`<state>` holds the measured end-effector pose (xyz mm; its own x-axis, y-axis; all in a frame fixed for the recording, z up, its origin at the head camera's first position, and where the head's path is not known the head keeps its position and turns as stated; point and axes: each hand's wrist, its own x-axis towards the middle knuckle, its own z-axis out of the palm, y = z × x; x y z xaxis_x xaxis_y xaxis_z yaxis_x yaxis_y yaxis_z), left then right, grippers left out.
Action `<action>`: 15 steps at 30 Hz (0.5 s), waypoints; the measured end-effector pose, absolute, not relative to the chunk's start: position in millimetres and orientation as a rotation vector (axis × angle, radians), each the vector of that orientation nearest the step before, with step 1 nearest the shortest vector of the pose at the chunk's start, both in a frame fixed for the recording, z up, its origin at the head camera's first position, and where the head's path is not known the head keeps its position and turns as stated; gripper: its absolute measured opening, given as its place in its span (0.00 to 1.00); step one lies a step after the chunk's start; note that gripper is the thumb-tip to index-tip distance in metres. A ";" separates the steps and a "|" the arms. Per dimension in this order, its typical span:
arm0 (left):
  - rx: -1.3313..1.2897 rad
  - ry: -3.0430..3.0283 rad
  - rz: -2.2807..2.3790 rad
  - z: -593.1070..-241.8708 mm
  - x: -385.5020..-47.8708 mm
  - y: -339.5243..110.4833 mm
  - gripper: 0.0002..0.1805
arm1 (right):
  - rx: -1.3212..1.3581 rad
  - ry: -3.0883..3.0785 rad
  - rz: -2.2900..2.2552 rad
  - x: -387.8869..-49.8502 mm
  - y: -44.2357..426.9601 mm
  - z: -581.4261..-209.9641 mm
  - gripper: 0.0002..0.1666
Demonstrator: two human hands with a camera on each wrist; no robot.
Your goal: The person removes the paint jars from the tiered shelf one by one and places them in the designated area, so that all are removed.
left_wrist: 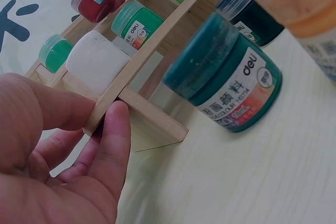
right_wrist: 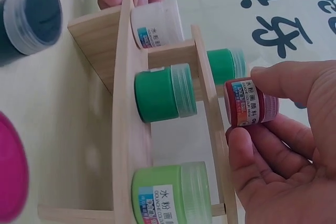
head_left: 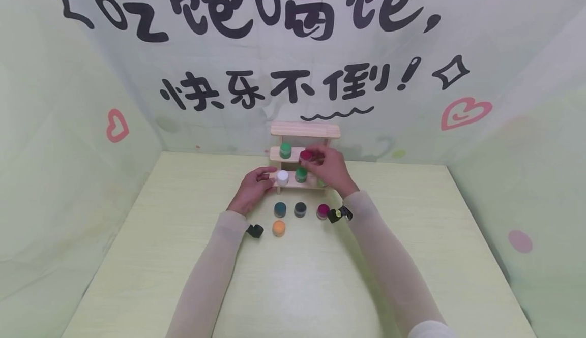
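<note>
A small tiered wooden rack [head_left: 305, 130] stands at the back of the table. My right hand [head_left: 333, 169] pinches a dark red paint jar [right_wrist: 244, 102] at the middle tier, right of a green paint jar [head_left: 286, 150]. With thumb and fingers, my left hand [left_wrist: 58, 150] grips the left end of the bottom shelf [left_wrist: 107, 98]. Along that shelf sit a white paint jar [left_wrist: 97, 61], another green jar [right_wrist: 164, 93] and a light green jar [right_wrist: 170, 192], the last mostly hidden by the right hand in the head view.
In front of the rack stand a teal jar [head_left: 280, 209], a dark grey-blue jar [head_left: 300, 209], a magenta jar [head_left: 323, 211] and an orange jar [head_left: 279, 228]. A cloth printed with black characters [head_left: 293, 86] hangs behind the table [head_left: 183, 216].
</note>
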<state>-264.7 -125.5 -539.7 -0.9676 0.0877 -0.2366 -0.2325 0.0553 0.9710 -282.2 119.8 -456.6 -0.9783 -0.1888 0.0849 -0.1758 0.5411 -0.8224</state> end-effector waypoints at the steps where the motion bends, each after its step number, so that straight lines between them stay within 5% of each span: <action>1: -0.147 2.095 2.013 -539.9 -264.9 -125.5 0.20 | -0.326 2.743 -1.461 -280.5 120.0 -456.8 0.26; 15: -0.143 2.078 2.042 -540.9 -265.5 -125.4 0.20 | -0.345 2.722 -1.457 -260.1 123.1 -462.2 0.25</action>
